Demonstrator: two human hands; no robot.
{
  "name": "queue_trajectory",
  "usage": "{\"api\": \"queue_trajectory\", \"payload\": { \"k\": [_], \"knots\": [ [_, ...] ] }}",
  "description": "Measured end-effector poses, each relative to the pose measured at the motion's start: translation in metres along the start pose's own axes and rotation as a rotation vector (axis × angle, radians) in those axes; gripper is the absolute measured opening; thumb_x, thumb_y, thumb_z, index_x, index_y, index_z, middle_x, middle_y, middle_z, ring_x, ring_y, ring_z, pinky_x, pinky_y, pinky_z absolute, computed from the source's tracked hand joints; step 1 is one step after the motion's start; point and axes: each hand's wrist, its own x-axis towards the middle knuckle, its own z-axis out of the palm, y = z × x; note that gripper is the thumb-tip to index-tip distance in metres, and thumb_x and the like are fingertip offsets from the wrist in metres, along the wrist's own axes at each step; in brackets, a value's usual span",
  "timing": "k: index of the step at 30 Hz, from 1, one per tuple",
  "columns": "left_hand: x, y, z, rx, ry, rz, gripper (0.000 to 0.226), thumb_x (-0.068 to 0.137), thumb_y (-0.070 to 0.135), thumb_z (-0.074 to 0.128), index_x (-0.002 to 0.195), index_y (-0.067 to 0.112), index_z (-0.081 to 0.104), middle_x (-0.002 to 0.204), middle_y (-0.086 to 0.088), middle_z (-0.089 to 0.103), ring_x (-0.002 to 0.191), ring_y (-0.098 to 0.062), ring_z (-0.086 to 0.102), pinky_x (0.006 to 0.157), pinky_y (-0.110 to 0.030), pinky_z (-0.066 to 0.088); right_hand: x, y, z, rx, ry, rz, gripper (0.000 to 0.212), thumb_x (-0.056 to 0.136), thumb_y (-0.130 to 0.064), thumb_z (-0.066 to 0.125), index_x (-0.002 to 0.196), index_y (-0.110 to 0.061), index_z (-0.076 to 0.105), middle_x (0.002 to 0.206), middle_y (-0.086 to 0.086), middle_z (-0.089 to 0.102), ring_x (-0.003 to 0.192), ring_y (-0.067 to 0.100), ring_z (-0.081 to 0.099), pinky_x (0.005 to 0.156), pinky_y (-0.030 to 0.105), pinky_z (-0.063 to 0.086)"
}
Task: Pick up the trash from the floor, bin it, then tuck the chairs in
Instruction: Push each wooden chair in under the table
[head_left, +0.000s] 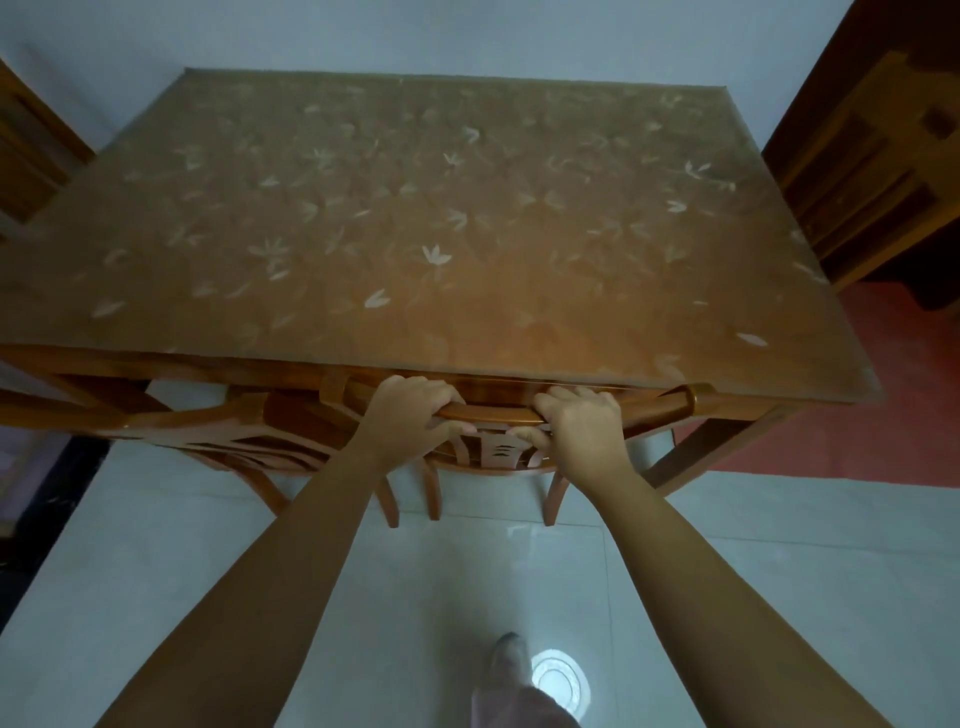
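Glossy brown wood fills the head view: the curved top rail of the wooden chair (498, 413) runs left to right straight ahead of me, parallel to the near edge of the brown desk with its pale leaf-patterned cover (467, 208). My left hand (410, 415) grips the rail left of its middle, fingers curled over the top and thumb underneath. My right hand (576, 426) grips it the same way, just right of the middle. Both hands hold it evenly, and neither is nearer than the other. The rail sits right against the desk's edge, partly under its overhang, so I judge this chair is as good as tucked and any last push goes straight forward, square to the rail. A second wooden chair (218, 431) stands to my left along the same edge, its back skewed to the desk's edge. It lies nearer my left hand, so I judge it comes next. No trash shows on the pale tiled floor (675, 571) around my foot (506, 660)
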Motion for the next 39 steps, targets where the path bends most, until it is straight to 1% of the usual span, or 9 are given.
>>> {"api": "queue_trajectory", "payload": {
  "k": [2, 5, 9, 11, 16, 20, 24, 30, 39],
  "knots": [
    [0.002, -0.002, 0.001, -0.011, -0.004, -0.006, 0.054, 0.076, 0.064, 0.036, 0.085, 0.021, 0.067, 0.080, 0.006, 0.068, 0.075, -0.016, 0.060, 0.065, -0.028, 0.032, 0.002, -0.001, -0.001, -0.014, -0.020, 0.001, 0.053, 0.074, -0.060, 0.037, 0.066, -0.015, 0.064, 0.058, 0.001, 0.061, 0.053, 0.026, 0.057, 0.053, 0.029, 0.039],
    [0.002, -0.003, 0.001, -0.029, 0.001, -0.014, 0.052, 0.076, 0.062, 0.038, 0.085, 0.021, 0.068, 0.078, 0.006, 0.067, 0.073, -0.016, 0.059, 0.064, -0.029, 0.033, 0.004, 0.000, -0.002, -0.021, -0.064, -0.026, 0.053, 0.075, -0.059, 0.037, 0.067, -0.014, 0.064, 0.059, 0.001, 0.062, 0.053, 0.025, 0.058, 0.051, 0.030, 0.042],
    [-0.001, -0.002, 0.001, -0.052, 0.008, -0.024, 0.052, 0.076, 0.061, 0.037, 0.086, 0.021, 0.068, 0.079, 0.006, 0.066, 0.074, -0.016, 0.058, 0.065, -0.029, 0.030, 0.002, 0.005, -0.002, -0.006, -0.098, -0.074, 0.034, 0.072, -0.042, 0.069, 0.071, -0.009, 0.063, 0.061, 0.008, 0.063, 0.054, 0.029, 0.060, 0.050, 0.033, 0.046],
    [-0.002, -0.001, 0.000, -0.070, -0.001, -0.047, 0.054, 0.075, 0.062, 0.035, 0.087, 0.021, 0.068, 0.082, 0.007, 0.067, 0.077, -0.015, 0.058, 0.067, -0.029, 0.031, 0.002, 0.003, -0.005, 0.001, -0.137, -0.039, 0.034, 0.069, -0.040, 0.073, 0.071, -0.008, 0.063, 0.063, 0.009, 0.064, 0.057, 0.030, 0.061, 0.053, 0.034, 0.048],
    [-0.002, -0.001, -0.004, -0.111, -0.069, -0.097, 0.034, 0.079, 0.053, 0.051, 0.091, 0.024, 0.065, 0.090, 0.009, 0.065, 0.089, -0.014, 0.055, 0.078, -0.031, 0.031, 0.000, -0.007, -0.010, 0.021, -0.130, -0.008, 0.032, 0.072, -0.035, 0.072, 0.077, -0.005, 0.064, 0.070, 0.012, 0.065, 0.064, 0.032, 0.061, 0.059, 0.035, 0.044],
    [-0.009, -0.001, -0.007, -0.116, -0.071, -0.100, 0.023, 0.084, 0.044, 0.058, 0.093, 0.025, 0.064, 0.093, 0.011, 0.064, 0.092, -0.011, 0.053, 0.077, -0.027, 0.026, -0.007, -0.018, -0.012, 0.030, -0.138, 0.013, 0.034, 0.079, -0.040, 0.065, 0.083, -0.006, 0.063, 0.077, 0.012, 0.065, 0.071, 0.031, 0.059, 0.064, 0.035, 0.041],
    [-0.020, -0.002, -0.010, -0.143, -0.071, -0.110, 0.024, 0.084, 0.045, 0.057, 0.097, 0.025, 0.064, 0.095, 0.011, 0.064, 0.094, -0.011, 0.052, 0.079, -0.026, 0.024, -0.015, -0.028, -0.010, 0.039, -0.162, 0.045, 0.035, 0.082, -0.044, 0.059, 0.086, -0.009, 0.064, 0.080, 0.008, 0.064, 0.075, 0.027, 0.058, 0.067, 0.036, 0.042],
    [-0.028, 0.005, -0.007, -0.152, -0.066, -0.118, 0.033, 0.085, 0.048, 0.055, 0.103, 0.023, 0.064, 0.101, 0.008, 0.065, 0.094, -0.012, 0.051, 0.083, -0.029, 0.028, -0.022, -0.027, -0.016, 0.043, -0.168, 0.053, 0.036, 0.081, -0.043, 0.061, 0.090, -0.008, 0.065, 0.082, 0.008, 0.066, 0.077, 0.028, 0.059, 0.069, 0.035, 0.040],
    [-0.030, 0.006, -0.008, -0.171, -0.078, -0.143, 0.034, 0.084, 0.049, 0.055, 0.104, 0.024, 0.064, 0.101, 0.009, 0.065, 0.096, -0.013, 0.051, 0.088, -0.031, 0.029, -0.024, -0.032, -0.019, 0.073, -0.174, 0.077, 0.035, 0.082, -0.042, 0.061, 0.089, -0.008, 0.064, 0.084, 0.009, 0.066, 0.080, 0.028, 0.058, 0.069, 0.033, 0.037]
  ]
}}
